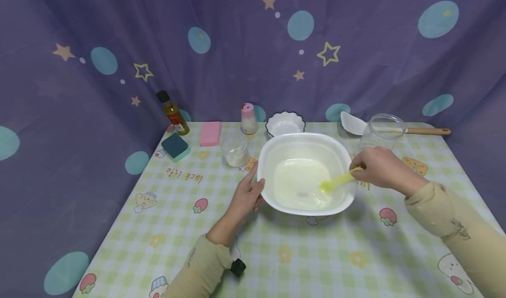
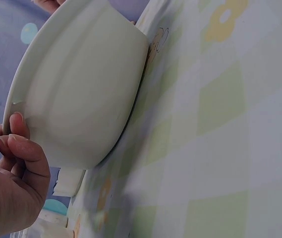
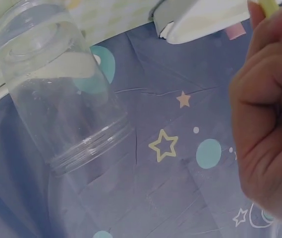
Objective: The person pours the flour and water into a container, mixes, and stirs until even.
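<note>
A wide white basin (image 1: 272, 192) with pale, milky liquid (image 1: 292, 179) inside is at the middle of the table. My left hand (image 1: 244, 195) holds the basin's left rim; in the left wrist view its thumb and curled fingers (image 2: 31, 153) grip the edge. Above the right rim, my right hand (image 1: 377, 168) pinches the handle of a slim yellow utensil (image 1: 341, 180). The utensil slants down into the basin, its wider end at the liquid. Behind the right hand stands a clear glass jar (image 3: 66, 94).
Along the back are an oil bottle (image 1: 175, 118), a pink sponge (image 1: 210, 134), a pink-topped shaker (image 1: 249, 119), a scalloped bowl (image 1: 285, 124) and a wooden-handled spatula (image 1: 427, 131). A dark green sponge (image 1: 175, 145) and a clear cup of white powder (image 1: 236, 153) sit left. A black cap (image 1: 238, 267) lies near the left sleeve.
</note>
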`<state>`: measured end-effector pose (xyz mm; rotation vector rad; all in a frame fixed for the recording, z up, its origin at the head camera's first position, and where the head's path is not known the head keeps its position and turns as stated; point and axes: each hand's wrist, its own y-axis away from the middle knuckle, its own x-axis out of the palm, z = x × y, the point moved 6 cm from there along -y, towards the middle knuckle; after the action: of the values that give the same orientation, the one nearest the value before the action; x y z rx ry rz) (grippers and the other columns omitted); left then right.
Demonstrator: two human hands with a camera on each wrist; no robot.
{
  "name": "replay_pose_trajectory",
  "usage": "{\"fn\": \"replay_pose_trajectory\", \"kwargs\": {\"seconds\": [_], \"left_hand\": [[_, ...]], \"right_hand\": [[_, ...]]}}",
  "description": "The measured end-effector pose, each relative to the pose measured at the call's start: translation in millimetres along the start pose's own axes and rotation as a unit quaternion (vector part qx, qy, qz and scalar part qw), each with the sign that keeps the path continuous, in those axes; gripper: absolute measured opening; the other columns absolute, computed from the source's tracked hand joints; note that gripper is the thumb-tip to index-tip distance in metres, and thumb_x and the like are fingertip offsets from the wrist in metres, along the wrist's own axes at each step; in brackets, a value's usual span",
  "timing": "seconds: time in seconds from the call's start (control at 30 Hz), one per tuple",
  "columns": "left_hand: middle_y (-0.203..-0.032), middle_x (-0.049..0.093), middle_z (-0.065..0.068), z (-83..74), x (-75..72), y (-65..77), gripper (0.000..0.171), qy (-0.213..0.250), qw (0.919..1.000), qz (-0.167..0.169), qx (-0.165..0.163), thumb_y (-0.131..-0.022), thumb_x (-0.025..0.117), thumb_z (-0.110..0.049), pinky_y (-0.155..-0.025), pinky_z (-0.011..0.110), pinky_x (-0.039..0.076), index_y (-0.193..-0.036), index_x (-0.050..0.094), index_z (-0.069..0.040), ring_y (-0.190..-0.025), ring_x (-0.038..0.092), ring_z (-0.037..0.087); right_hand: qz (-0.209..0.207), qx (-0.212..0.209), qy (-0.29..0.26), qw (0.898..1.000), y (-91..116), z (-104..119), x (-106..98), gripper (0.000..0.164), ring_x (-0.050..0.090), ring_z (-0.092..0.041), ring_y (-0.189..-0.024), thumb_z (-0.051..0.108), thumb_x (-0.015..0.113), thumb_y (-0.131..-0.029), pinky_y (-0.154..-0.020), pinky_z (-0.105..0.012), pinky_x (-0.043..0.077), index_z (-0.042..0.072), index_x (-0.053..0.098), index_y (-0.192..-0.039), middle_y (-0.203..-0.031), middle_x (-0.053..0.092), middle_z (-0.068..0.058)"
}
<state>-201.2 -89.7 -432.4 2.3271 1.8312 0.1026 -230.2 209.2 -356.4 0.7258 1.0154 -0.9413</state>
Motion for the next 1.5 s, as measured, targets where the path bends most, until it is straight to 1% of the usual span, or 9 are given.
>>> {"fn": "replay_pose_trajectory", "kwargs": {"seconds": [0.23,0.37,0.47,0.67,0.73,0.87,1.13,1.33,1.5], "left_hand": [[-0.056,0.051,0.009,0.5,-0.5,-0.4,0.061,0.002,1.0,0.003,0.003,-0.104,0.047,-0.015,-0.044,0.024,0.039,-0.157,0.017,-0.018,-0.043,0.042,0.013],[-0.055,0.051,0.007,0.7,-0.7,-0.5,0.061,0.001,1.0,0.003,0.005,-0.104,0.047,-0.015,-0.044,0.024,0.039,-0.157,0.017,-0.018,-0.043,0.042,0.013],[-0.055,0.052,0.006,0.7,-0.6,-0.3,0.061,0.003,1.0,0.0,0.002,-0.104,0.047,-0.014,-0.044,0.024,0.039,-0.157,0.018,-0.018,-0.043,0.042,0.013],[-0.059,0.053,0.015,0.7,-0.7,-0.3,0.061,0.007,1.0,-0.005,-0.003,-0.103,0.049,-0.014,-0.044,0.024,0.039,-0.157,0.019,-0.019,-0.043,0.042,0.013],[-0.06,0.053,0.018,0.7,-0.7,-0.4,0.061,0.004,1.0,-0.006,-0.003,-0.103,0.049,-0.014,-0.044,0.024,0.039,-0.157,0.019,-0.019,-0.043,0.042,0.013],[-0.062,0.052,0.022,1.4,-1.0,-0.9,0.06,0.003,1.0,-0.008,-0.005,-0.103,0.049,-0.015,-0.044,0.024,0.039,-0.157,0.021,-0.022,-0.043,0.042,0.013],[-0.058,0.055,0.009,2.0,-0.7,-1.3,0.06,0.001,1.0,-0.006,-0.002,-0.104,0.048,-0.015,-0.044,0.024,0.039,-0.156,0.021,-0.023,-0.043,0.042,0.013],[-0.06,0.054,0.015,2.6,-0.7,-1.1,0.06,0.003,1.0,-0.005,-0.004,-0.104,0.048,-0.016,-0.044,0.024,0.039,-0.156,0.021,-0.024,-0.043,0.043,0.013],[-0.058,0.054,0.01,2.0,-0.2,-0.6,0.061,0.005,1.0,-0.002,-0.004,-0.104,0.048,-0.015,-0.044,0.024,0.039,-0.157,0.019,-0.02,-0.043,0.042,0.013]], "right_hand": [[0.067,-0.015,-0.059,0.996,2.2,6.1,9.5,0.009,0.056,-0.01,-0.058,0.009,0.07,-0.085,-0.054,-0.029,0.046,0.01,0.078,-0.088,-0.072,0.065,0.007],[0.073,-0.026,-0.064,0.995,-0.8,10.7,15.7,0.008,0.057,-0.008,-0.061,0.01,0.072,-0.085,-0.056,-0.028,0.047,0.009,0.078,-0.089,-0.075,0.068,0.006],[0.057,-0.046,-0.056,0.996,-4.1,14.4,19.7,0.006,0.056,-0.007,-0.064,0.011,0.073,-0.084,-0.058,-0.028,0.047,0.011,0.079,-0.087,-0.077,0.069,0.007],[0.021,-0.082,-0.07,0.994,-10.6,23.2,29.4,0.006,0.051,-0.006,-0.06,0.011,0.074,-0.085,-0.058,-0.028,0.044,0.012,0.079,-0.086,-0.074,0.068,0.009],[0.007,-0.09,-0.07,0.993,-13.1,26.8,32.9,0.005,0.048,-0.005,-0.057,0.011,0.074,-0.085,-0.065,-0.031,0.042,0.012,0.079,-0.086,-0.07,0.066,0.011],[-0.019,-0.098,-0.067,0.993,-18.7,33.4,40.5,0.005,0.043,-0.006,-0.055,0.011,0.074,-0.085,-0.066,-0.033,0.04,0.011,0.079,-0.085,-0.062,0.058,0.013],[-0.051,-0.075,-0.08,0.993,-32.3,37.6,50.9,0.006,0.054,-0.007,-0.06,0.009,0.074,-0.085,-0.059,-0.03,0.046,0.008,0.079,-0.087,-0.078,0.071,0.003],[-0.092,-0.062,-0.055,0.992,-39.3,36.2,51.2,0.006,0.047,-0.009,-0.056,0.011,0.072,-0.085,-0.056,-0.03,0.041,0.008,0.078,-0.085,-0.07,0.067,0.005],[-0.126,-0.032,-0.034,0.991,-42.1,29.1,46.2,0.008,0.049,-0.012,-0.055,0.01,0.069,-0.083,-0.054,-0.033,0.042,0.009,0.076,-0.081,-0.063,0.063,0.004]]}}
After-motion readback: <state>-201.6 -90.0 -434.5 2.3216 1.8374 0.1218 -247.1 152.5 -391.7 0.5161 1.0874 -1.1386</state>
